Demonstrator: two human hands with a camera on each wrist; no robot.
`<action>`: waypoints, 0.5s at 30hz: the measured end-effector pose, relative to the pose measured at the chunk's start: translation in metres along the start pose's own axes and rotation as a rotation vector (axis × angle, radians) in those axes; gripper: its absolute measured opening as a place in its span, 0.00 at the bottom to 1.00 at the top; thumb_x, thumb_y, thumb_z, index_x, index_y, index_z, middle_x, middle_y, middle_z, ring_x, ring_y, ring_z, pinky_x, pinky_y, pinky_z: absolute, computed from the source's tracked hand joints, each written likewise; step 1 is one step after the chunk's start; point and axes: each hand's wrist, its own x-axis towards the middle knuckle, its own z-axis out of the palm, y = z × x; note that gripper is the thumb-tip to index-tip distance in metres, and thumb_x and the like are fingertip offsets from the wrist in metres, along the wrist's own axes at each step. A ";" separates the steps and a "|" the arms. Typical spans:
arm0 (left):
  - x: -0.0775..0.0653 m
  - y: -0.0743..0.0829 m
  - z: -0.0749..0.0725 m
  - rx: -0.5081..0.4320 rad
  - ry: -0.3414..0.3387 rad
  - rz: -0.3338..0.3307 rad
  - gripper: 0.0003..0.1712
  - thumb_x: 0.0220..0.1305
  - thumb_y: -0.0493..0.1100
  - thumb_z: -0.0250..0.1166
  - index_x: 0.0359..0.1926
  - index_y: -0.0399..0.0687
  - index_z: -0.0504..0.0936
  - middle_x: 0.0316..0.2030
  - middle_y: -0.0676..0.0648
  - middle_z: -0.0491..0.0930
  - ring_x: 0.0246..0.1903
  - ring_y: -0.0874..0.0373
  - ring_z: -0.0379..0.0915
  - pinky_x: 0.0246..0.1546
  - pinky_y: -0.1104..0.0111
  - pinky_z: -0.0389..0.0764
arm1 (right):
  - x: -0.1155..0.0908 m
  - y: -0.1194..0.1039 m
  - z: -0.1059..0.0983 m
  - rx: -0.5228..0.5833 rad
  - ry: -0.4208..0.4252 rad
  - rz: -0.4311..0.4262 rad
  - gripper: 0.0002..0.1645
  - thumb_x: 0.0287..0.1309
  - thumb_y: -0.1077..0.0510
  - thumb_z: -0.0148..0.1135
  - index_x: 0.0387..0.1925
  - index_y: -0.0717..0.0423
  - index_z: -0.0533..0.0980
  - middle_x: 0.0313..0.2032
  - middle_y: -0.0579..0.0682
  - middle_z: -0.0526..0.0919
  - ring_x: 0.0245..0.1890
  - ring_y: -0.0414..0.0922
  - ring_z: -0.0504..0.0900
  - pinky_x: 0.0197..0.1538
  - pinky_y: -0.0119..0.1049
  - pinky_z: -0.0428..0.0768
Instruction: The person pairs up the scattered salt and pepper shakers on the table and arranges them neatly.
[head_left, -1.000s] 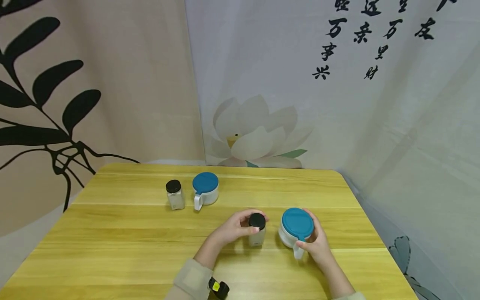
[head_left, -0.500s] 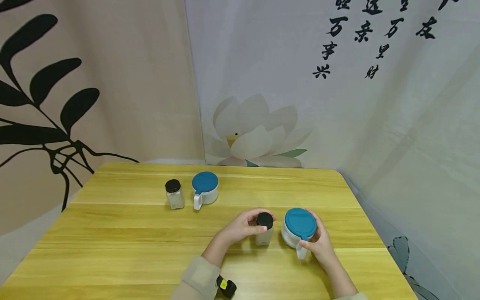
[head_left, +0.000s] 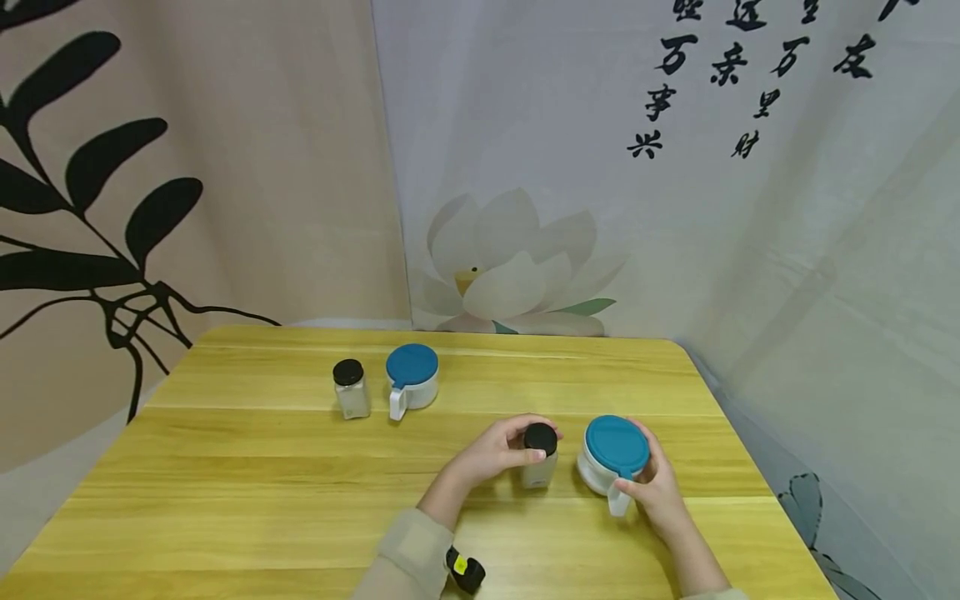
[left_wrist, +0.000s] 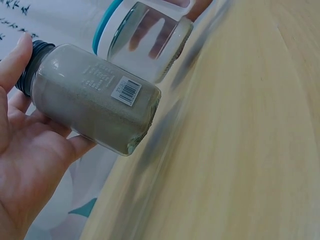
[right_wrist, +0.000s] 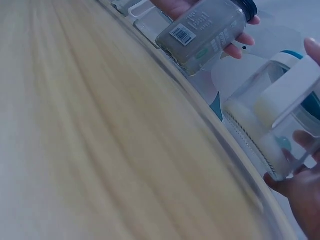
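Observation:
My left hand (head_left: 498, 450) grips a square glass jar (head_left: 538, 473) with a black lid, thumb and fingers round its upper part. In the left wrist view this spice jar (left_wrist: 95, 95) has grey-looking contents and a barcode label. To its right, my right hand (head_left: 660, 492) holds a round glass seasoning pot (head_left: 600, 471) with a blue lid and white handle. Its clear body (right_wrist: 250, 120) shows pale contents in the right wrist view, fingers at the side and underneath. The two vessels stand apart. Both look slightly raised over the table, though the gap is hard to judge.
Farther back on the wooden table (head_left: 262, 483) stand a second black-lidded jar (head_left: 351, 398) and a second blue-lidded pot (head_left: 412, 379), side by side. Behind the table hangs a printed cloth (head_left: 517, 125). A black device (head_left: 467, 572) is worn at the left wrist.
Both hands have shifted to the right, carrying the black-lidded jar and the blue-lidded pot with them. The two vessels at the back have stayed in place.

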 end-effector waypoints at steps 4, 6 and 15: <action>0.003 -0.003 0.002 -0.013 -0.005 0.005 0.22 0.64 0.28 0.60 0.58 0.30 0.71 0.56 0.29 0.72 0.52 0.60 0.73 0.55 0.66 0.71 | -0.002 0.001 -0.004 0.012 -0.024 -0.016 0.52 0.47 0.70 0.71 0.70 0.68 0.52 0.61 0.47 0.71 0.57 0.43 0.72 0.55 0.30 0.71; 0.004 -0.005 0.003 -0.020 -0.010 0.012 0.22 0.63 0.28 0.60 0.58 0.29 0.71 0.56 0.27 0.71 0.52 0.59 0.73 0.55 0.65 0.71 | -0.003 0.000 -0.005 0.011 -0.038 -0.028 0.52 0.48 0.70 0.70 0.70 0.69 0.51 0.61 0.47 0.71 0.57 0.42 0.72 0.55 0.30 0.71; 0.009 -0.011 0.005 -0.017 -0.006 -0.004 0.23 0.63 0.28 0.60 0.59 0.27 0.70 0.55 0.30 0.73 0.51 0.59 0.74 0.54 0.66 0.72 | -0.004 -0.001 -0.010 -0.012 -0.032 0.016 0.52 0.47 0.68 0.72 0.70 0.67 0.52 0.60 0.44 0.72 0.56 0.40 0.72 0.55 0.29 0.71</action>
